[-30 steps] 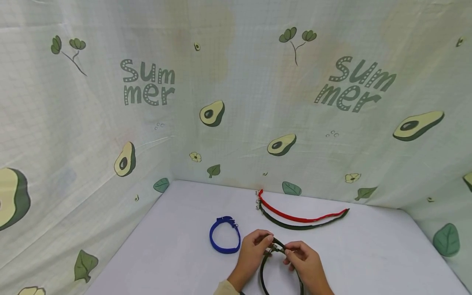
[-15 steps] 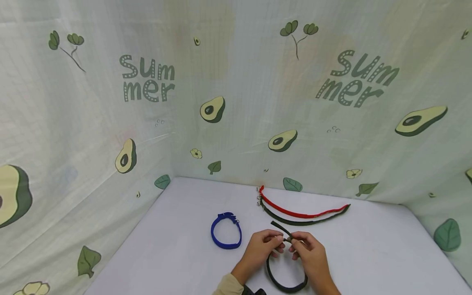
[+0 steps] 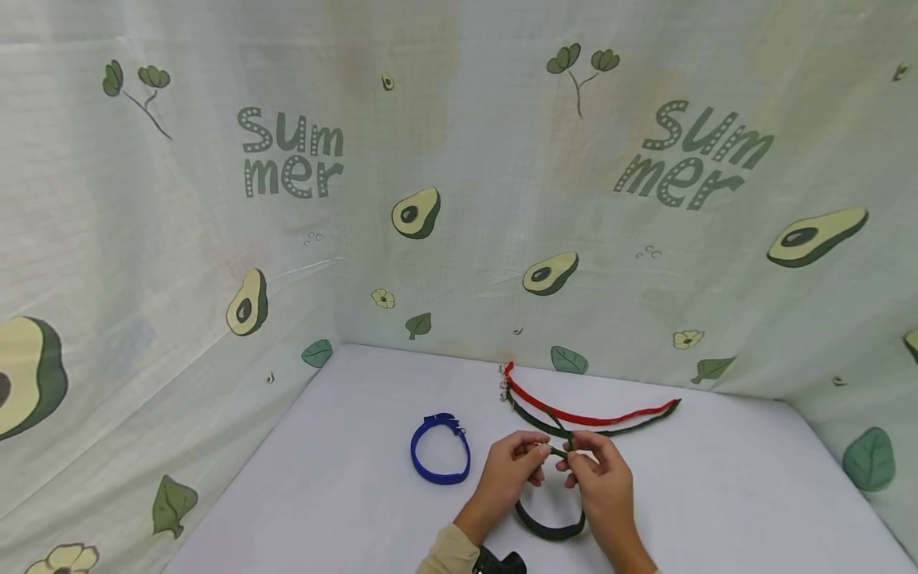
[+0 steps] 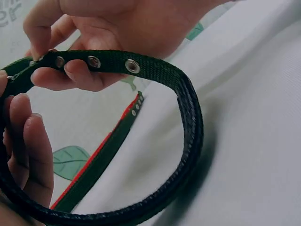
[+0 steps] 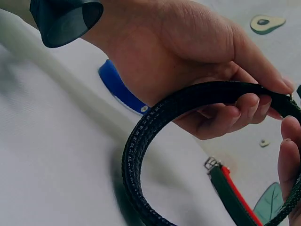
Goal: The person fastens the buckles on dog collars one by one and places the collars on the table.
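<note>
A dark green buckle collar (image 3: 551,532), bent into a loop, is held up by both hands above the table. My left hand (image 3: 508,472) pinches its buckle end, while my right hand (image 3: 604,477) grips the strap beside it. The free tip of the strap sticks out beyond the fingers in the head view. Metal eyelets line the strap (image 4: 132,66) in the left wrist view, where the right hand (image 4: 127,26) reaches across the top. Seen from the right wrist, the left hand (image 5: 183,56) has thumb and fingers on the collar (image 5: 136,165); the buckle is mostly hidden.
A blue collar (image 3: 441,478), fastened in a ring, lies to the left on the white table (image 3: 344,470). Behind the hands, a red collar (image 3: 566,415) and another dark green collar (image 3: 527,416) lie stretched side by side. A printed curtain (image 3: 473,159) hangs behind.
Both hands have moved slightly up and away with the collar. The strap tip, first near the buckle between the hands, now points out past the fingers. The other collars stay put.
</note>
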`<move>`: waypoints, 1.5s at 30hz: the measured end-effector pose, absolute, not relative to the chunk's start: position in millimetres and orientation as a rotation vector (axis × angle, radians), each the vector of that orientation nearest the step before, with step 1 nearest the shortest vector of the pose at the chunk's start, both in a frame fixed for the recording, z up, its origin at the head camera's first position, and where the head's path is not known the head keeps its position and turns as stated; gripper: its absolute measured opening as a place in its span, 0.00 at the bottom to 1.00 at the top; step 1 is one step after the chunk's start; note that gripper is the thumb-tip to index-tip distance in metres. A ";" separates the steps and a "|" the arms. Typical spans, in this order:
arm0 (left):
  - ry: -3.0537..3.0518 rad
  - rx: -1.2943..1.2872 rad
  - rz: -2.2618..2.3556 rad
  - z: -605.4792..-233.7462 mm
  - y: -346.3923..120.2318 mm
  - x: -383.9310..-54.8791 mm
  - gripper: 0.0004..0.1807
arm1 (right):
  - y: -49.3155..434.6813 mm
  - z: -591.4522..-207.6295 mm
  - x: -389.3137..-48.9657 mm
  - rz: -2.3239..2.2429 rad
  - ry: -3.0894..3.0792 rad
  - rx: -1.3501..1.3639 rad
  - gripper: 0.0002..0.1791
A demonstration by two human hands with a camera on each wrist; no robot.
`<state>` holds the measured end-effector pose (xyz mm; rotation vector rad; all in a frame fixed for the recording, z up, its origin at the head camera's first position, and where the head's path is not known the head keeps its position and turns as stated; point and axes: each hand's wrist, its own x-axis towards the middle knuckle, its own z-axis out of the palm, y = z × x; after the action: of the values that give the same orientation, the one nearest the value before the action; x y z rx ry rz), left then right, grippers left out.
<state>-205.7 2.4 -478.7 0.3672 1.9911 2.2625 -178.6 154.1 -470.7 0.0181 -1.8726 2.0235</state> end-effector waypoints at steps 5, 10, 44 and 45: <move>2.024 0.311 2.267 -472.7 5.1 -209.2 0.20 | 152.2 -466.5 -184.5 1.979 -1.876 0.039 0.14; 2.032 0.240 2.293 -470.7 5.0 -208.1 0.19 | 150.5 -464.2 -187.5 1.987 -1.859 0.056 0.14; 2.070 0.283 2.299 -466.1 2.6 -211.1 0.18 | 169.9 -454.0 -191.3 1.694 -2.048 0.248 0.24; 2.068 0.282 2.300 -466.0 2.6 -211.0 0.17 | 169.9 -454.1 -191.1 1.700 -2.031 0.260 0.23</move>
<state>-211.0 2.6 -466.0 0.2816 2.0680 2.2997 -191.1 169.9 -454.1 0.2604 -2.0311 1.7005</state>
